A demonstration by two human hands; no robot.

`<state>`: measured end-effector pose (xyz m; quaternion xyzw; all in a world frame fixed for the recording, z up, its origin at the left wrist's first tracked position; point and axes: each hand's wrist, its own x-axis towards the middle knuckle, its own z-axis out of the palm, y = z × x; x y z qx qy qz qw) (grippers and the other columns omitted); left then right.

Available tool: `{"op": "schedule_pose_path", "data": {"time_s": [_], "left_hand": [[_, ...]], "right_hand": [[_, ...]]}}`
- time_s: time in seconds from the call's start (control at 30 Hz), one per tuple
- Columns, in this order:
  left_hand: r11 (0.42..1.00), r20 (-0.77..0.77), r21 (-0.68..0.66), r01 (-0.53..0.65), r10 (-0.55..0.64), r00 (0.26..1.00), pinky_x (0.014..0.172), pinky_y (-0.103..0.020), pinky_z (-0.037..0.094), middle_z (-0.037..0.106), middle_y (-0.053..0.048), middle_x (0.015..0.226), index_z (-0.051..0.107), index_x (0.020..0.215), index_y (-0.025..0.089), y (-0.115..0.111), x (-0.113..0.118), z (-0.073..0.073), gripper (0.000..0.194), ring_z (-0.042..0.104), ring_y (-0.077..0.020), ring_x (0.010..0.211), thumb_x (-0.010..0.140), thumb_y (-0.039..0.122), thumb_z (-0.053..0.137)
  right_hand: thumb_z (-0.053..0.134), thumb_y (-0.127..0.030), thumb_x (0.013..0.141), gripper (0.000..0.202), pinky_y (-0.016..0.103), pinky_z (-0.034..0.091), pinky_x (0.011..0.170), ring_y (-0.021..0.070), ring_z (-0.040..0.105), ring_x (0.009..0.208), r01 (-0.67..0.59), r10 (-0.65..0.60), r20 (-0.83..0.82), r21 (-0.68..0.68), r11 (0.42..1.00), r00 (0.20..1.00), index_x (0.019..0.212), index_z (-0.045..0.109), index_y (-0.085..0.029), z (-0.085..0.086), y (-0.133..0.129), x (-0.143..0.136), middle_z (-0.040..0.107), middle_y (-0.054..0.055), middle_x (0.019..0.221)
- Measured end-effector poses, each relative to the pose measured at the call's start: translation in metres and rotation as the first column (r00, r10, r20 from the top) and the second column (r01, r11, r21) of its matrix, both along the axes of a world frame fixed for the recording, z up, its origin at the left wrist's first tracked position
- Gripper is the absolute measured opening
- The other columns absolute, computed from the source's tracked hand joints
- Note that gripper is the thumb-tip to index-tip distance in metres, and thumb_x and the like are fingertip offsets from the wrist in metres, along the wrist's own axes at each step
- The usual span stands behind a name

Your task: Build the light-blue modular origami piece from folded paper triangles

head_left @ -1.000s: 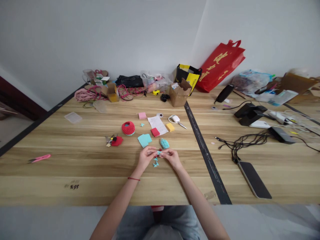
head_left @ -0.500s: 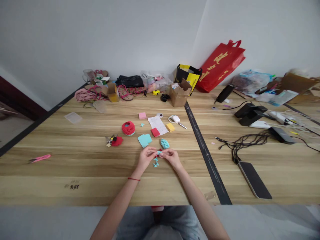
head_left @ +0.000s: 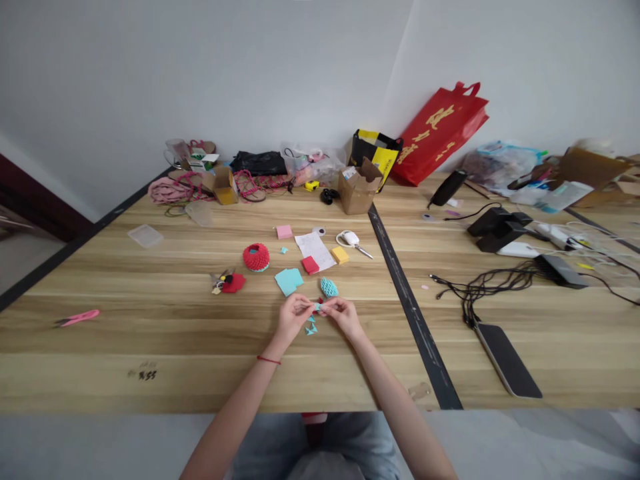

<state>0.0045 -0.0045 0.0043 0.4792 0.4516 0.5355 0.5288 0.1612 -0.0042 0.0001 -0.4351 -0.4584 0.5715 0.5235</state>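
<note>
My left hand [head_left: 295, 316] and my right hand [head_left: 344, 316] meet above the wooden table, fingertips pinching a small light-blue paper piece [head_left: 318, 307] between them. Some red shows just behind it, partly hidden by the fingers. Several small folded blue pieces [head_left: 311, 329] lie under my hands. Beyond them sits a blue woven-looking paper form [head_left: 329, 287]. Blue paper sheets [head_left: 289, 281] lie to its left, and a round red paper form [head_left: 256, 257] with a hollow top stands farther left.
Around lie a red pad [head_left: 310, 265], yellow pad [head_left: 341, 255], pink pad [head_left: 284, 231], white sheet [head_left: 320, 252] and pink scissors [head_left: 80, 318]. A cardboard box [head_left: 357, 190] stands at the back. Black cables [head_left: 480, 283] and a dark flat device [head_left: 509, 360] are at right.
The blue piece between my fingertips looks slightly narrower or turned. Both hands hold nearly the same place. The whole view has shifted very slightly.
</note>
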Motion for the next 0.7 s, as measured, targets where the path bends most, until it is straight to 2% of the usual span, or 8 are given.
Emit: {"op": "schedule_pose_path", "data": {"time_s": [0.27,0.5,0.6,0.7], "left_hand": [[1.000,0.008,-0.006,0.007,-0.007,1.000,0.068,-0.026,0.054,0.069,-0.003,0.072,0.051,0.077,0.017,-0.0008,0.0002,0.0009,0.032,0.068,-0.0154,0.070,0.064,0.034,0.076],[0.997,0.045,-0.058,-0.046,0.049,0.998,0.065,-0.026,0.054,0.067,-0.001,0.069,0.050,0.076,0.018,0.0027,-0.0021,-0.0022,0.037,0.068,-0.0159,0.068,0.060,0.036,0.078],[0.997,0.047,-0.072,-0.028,0.031,0.998,0.062,-0.025,0.054,0.067,-0.001,0.068,0.050,0.075,0.018,0.0025,-0.0010,-0.0019,0.036,0.067,-0.0151,0.065,0.060,0.035,0.078],[0.998,0.015,-0.060,-0.014,0.015,1.000,0.062,-0.024,0.053,0.066,-0.001,0.069,0.051,0.075,0.017,0.0018,0.0003,-0.0024,0.035,0.067,-0.0150,0.066,0.061,0.034,0.077]], "right_hand": [[0.077,-0.045,0.063,0.027,0.031,0.052,0.063,0.0178,0.063,0.058,-0.002,0.002,0.005,0.010,1.000,1.000,0.063,0.067,-0.019,0.0026,-0.0019,0.0001,0.069,0.003,0.060],[0.075,-0.048,0.064,0.032,0.036,0.056,0.068,0.0214,0.068,0.064,0.010,-0.011,-0.019,-0.039,0.999,1.000,0.079,0.072,-0.020,-0.0002,-0.0020,-0.0027,0.073,0.003,0.068],[0.081,-0.043,0.057,0.031,0.034,0.056,0.066,0.0211,0.069,0.063,0.002,-0.004,-0.022,-0.055,0.999,1.000,0.073,0.069,-0.019,-0.0018,-0.0020,-0.0040,0.073,0.003,0.065],[0.081,-0.041,0.056,0.028,0.031,0.055,0.060,0.0197,0.067,0.056,-0.003,0.002,-0.012,-0.064,0.998,1.000,0.064,0.066,-0.019,-0.0027,-0.0019,-0.0034,0.071,0.002,0.058]]}}
